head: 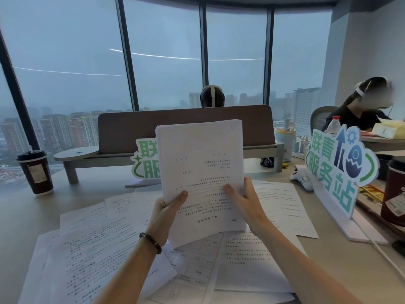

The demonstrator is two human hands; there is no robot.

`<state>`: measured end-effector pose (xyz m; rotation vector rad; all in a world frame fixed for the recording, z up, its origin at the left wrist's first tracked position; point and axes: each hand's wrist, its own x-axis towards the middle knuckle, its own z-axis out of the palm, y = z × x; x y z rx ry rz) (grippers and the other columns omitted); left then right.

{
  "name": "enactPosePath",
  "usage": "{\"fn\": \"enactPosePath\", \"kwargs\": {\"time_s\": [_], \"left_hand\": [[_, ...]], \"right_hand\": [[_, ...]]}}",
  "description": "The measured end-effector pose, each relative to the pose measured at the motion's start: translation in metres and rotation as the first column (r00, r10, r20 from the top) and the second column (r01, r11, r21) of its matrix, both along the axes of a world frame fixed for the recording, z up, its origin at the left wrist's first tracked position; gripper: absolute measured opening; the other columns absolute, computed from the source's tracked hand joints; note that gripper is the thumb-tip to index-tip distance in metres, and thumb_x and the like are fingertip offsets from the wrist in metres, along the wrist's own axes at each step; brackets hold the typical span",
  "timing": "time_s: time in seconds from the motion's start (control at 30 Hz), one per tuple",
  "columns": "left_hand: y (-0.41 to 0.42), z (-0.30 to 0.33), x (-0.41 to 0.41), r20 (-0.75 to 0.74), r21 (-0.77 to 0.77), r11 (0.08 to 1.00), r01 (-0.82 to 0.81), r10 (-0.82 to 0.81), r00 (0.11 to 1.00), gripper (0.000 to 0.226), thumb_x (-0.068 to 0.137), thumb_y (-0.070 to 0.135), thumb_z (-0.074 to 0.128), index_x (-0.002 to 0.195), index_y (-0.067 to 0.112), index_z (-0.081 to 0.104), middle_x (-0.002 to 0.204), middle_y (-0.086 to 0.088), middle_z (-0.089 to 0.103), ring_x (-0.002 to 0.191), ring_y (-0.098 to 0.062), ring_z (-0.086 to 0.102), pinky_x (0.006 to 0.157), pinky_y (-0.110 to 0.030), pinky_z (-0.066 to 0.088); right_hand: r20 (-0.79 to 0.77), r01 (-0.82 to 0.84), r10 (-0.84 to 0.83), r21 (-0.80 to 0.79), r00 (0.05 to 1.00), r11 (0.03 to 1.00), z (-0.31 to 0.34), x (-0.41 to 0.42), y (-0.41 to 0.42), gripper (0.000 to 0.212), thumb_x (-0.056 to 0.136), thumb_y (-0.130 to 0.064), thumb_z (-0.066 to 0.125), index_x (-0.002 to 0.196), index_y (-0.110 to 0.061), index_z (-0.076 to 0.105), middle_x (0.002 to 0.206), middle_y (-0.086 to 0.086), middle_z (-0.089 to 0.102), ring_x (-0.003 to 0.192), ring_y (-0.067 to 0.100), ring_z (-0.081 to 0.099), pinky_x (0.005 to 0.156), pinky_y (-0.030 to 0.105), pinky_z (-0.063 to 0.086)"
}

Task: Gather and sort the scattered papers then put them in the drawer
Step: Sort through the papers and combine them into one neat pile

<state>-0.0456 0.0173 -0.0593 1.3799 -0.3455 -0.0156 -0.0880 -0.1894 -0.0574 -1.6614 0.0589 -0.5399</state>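
Both my hands hold a stack of white printed papers [200,163] upright above the desk, the print upside down to me. My left hand [165,212] grips the stack's lower left edge, thumb on the front. My right hand [245,202] grips its lower right edge, thumb on the front as well. Several loose printed sheets [94,244] lie spread over the desk below, on the left, under my arms and on the right [282,205]. No drawer is in view.
A dark paper cup [36,173] stands at the left of the desk [19,216]. A green-and-white sign [337,167] stands on the right, another [144,159] behind the stack. A second cup [394,189], a white toy [301,176], a divider shelf [186,130] and two seated people are beyond.
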Motion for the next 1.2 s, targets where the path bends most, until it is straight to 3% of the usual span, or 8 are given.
{"fn": "enactPosePath", "kwargs": {"time_s": [0.17, 0.33, 0.5, 0.67, 0.9, 1.0, 1.13, 1.2], "left_hand": [[-0.003, -0.005, 0.001, 0.023, 0.021, 1.0, -0.012, 0.011, 1.0, 0.019, 0.092, 0.02, 0.063, 0.108, 0.014, 0.072, 0.099, -0.005, 0.077, 0.089, -0.024, 0.074, 0.073, -0.04, 0.06], [-0.002, -0.017, 0.008, 0.065, 0.189, 0.981, -0.041, 0.029, 0.997, 0.015, 0.093, 0.025, 0.062, 0.105, 0.023, 0.069, 0.098, -0.002, 0.077, 0.089, -0.02, 0.074, 0.072, -0.036, 0.061], [-0.005, -0.008, 0.009, 0.161, 0.267, 0.948, -0.172, 0.132, 0.978, 0.01, 0.094, 0.027, 0.06, 0.087, 0.025, 0.068, 0.08, 0.005, 0.074, 0.072, -0.009, 0.072, 0.056, -0.023, 0.057], [-0.008, -0.004, 0.006, 0.226, 0.246, 0.934, -0.26, 0.205, 0.952, 0.014, 0.095, 0.028, 0.059, 0.081, 0.03, 0.064, 0.083, 0.001, 0.071, 0.078, -0.019, 0.069, 0.07, -0.041, 0.06], [-0.008, -0.013, 0.009, 0.138, 0.258, 0.948, -0.186, 0.154, 0.978, 0.011, 0.097, 0.03, 0.056, 0.092, 0.031, 0.065, 0.094, 0.001, 0.072, 0.09, -0.022, 0.069, 0.078, -0.045, 0.06], [-0.005, -0.006, 0.011, 0.144, 0.302, 0.928, -0.219, 0.183, 0.973, 0.016, 0.097, 0.03, 0.054, 0.097, 0.02, 0.067, 0.092, -0.002, 0.073, 0.086, -0.023, 0.071, 0.074, -0.043, 0.061], [0.008, 0.001, 0.019, 0.008, 0.311, 0.939, -0.145, 0.15, 0.989, 0.021, 0.097, 0.03, 0.057, 0.102, 0.014, 0.068, 0.093, -0.004, 0.074, 0.085, -0.023, 0.07, 0.07, -0.036, 0.057], [0.016, -0.004, 0.028, -0.109, 0.352, 0.927, -0.125, 0.174, 0.979, 0.025, 0.095, 0.032, 0.059, 0.105, 0.01, 0.068, 0.095, -0.008, 0.073, 0.086, -0.027, 0.068, 0.072, -0.035, 0.054]], "right_hand": [[0.015, 0.002, -0.001, -0.064, 1.0, 0.998, -0.004, 0.001, -0.003, 0.039, 0.096, -0.032, 0.06, 0.122, -0.017, 0.036, 0.118, -0.011, 0.06, 0.094, 0.003, 0.062, 0.06, 0.016, 0.054], [-0.099, -0.029, 0.012, -0.171, 0.995, 0.985, -0.017, 0.007, -0.009, 0.044, 0.097, -0.021, 0.06, 0.125, -0.023, 0.027, 0.123, -0.006, 0.056, 0.106, 0.018, 0.059, 0.088, 0.036, 0.054], [-0.053, 0.022, -0.033, -0.201, 0.998, 0.979, -0.01, 0.008, -0.009, 0.044, 0.094, -0.02, 0.064, 0.123, -0.028, 0.032, 0.111, -0.011, 0.06, 0.091, 0.01, 0.066, 0.065, 0.02, 0.056], [0.043, 0.087, -0.081, -0.189, 0.996, 0.978, -0.009, 0.01, -0.001, 0.028, 0.098, -0.019, 0.058, 0.116, -0.021, 0.036, 0.104, -0.016, 0.059, 0.086, 0.005, 0.065, 0.057, 0.017, 0.055], [-0.082, -0.021, 0.002, -0.236, 0.997, 0.971, -0.025, 0.01, 0.003, 0.028, 0.101, -0.011, 0.048, 0.122, -0.021, 0.032, 0.122, -0.004, 0.057, 0.106, 0.018, 0.059, 0.093, 0.038, 0.055], [-0.127, -0.043, 0.009, -0.273, 0.992, 0.961, -0.018, 0.011, 0.0, 0.027, 0.101, -0.009, 0.044, 0.12, -0.026, 0.034, 0.119, -0.005, 0.058, 0.107, 0.02, 0.058, 0.094, 0.042, 0.052], [-0.228, -0.117, 0.026, -0.395, 0.973, 0.911, -0.013, 0.013, -0.005, 0.027, 0.103, -0.025, 0.042, 0.13, -0.027, 0.037, 0.125, -0.001, 0.059, 0.109, 0.022, 0.058, 0.095, 0.044, 0.052], [-0.356, -0.144, -0.136, -0.658, 0.924, 0.739, -0.016, 0.014, -0.015, 0.041, 0.102, -0.05, 0.031, 0.133, -0.026, 0.041, 0.129, 0.003, 0.057, 0.117, 0.027, 0.056, 0.099, 0.051, 0.045]]}}
